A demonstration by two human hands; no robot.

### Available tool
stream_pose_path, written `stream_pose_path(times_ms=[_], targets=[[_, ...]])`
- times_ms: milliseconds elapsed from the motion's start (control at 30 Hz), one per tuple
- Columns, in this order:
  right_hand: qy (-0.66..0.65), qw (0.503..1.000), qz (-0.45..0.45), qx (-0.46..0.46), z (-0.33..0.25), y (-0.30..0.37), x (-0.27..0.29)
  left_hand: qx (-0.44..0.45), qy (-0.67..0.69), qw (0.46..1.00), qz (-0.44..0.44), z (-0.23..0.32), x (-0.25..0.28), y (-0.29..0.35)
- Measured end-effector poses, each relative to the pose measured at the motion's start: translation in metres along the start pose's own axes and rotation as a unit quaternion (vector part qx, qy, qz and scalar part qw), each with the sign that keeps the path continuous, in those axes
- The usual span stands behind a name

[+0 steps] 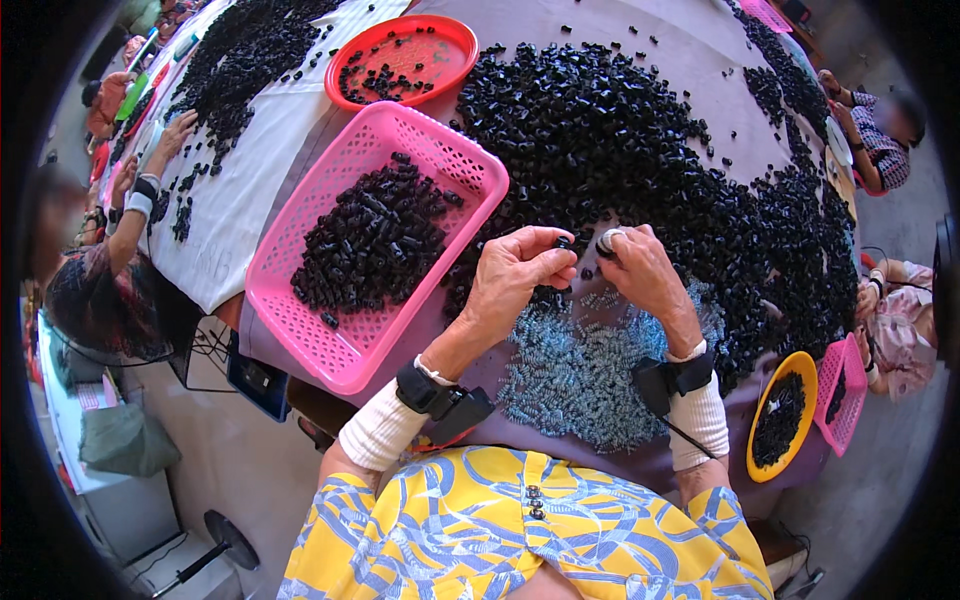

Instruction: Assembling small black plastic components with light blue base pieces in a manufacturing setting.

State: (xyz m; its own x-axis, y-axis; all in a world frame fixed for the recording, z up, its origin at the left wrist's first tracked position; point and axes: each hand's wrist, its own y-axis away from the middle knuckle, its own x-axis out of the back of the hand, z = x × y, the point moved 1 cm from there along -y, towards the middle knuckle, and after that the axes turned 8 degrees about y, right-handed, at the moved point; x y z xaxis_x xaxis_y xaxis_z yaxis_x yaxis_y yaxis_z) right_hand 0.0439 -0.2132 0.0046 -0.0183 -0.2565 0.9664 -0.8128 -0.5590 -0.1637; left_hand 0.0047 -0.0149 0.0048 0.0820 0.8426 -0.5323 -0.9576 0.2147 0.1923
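My left hand (510, 280) pinches a small black plastic part (563, 243) between thumb and fingertips. Just to its right, my right hand (640, 272) is closed, with a pale wrap on one fingertip; whatever its fingers hold is too small to make out. Both hands hover over the near edge of a large heap of black plastic parts (590, 130). Below them lies a spread of small bluish metal springs (570, 375). Left of my left hand, a pink perforated basket (345, 365) holds a pile of longer black pieces (375, 235).
A red round tray (440, 60) with scattered black parts stands beyond the basket. At the right edge are a yellow tray (809, 375) and a smaller pink basket (846, 400). People work at the far left and right, near another black heap (240, 70).
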Motion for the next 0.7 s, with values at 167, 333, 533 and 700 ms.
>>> stream_pose_path(times_ms=[167,333,533,700], targets=[[0.003,1.0,0.005,-0.006,0.005,0.006,-0.001,0.009,0.004,1.0,0.001,0.001,-0.001,0.0],[-0.048,0.998,-0.008,-0.039,0.011,0.011,-0.003,0.017,0.005,1.0,0.015,-0.001,0.002,-0.001],[0.05,0.998,0.015,0.019,0.002,0.01,-0.01,0.013,0.004,1.0,0.001,0.0,0.0,-0.001],[0.028,0.999,0.015,0.001,0.002,0.009,-0.008,0.011,-0.005,1.0,0.0,0.001,0.0,-0.001]])
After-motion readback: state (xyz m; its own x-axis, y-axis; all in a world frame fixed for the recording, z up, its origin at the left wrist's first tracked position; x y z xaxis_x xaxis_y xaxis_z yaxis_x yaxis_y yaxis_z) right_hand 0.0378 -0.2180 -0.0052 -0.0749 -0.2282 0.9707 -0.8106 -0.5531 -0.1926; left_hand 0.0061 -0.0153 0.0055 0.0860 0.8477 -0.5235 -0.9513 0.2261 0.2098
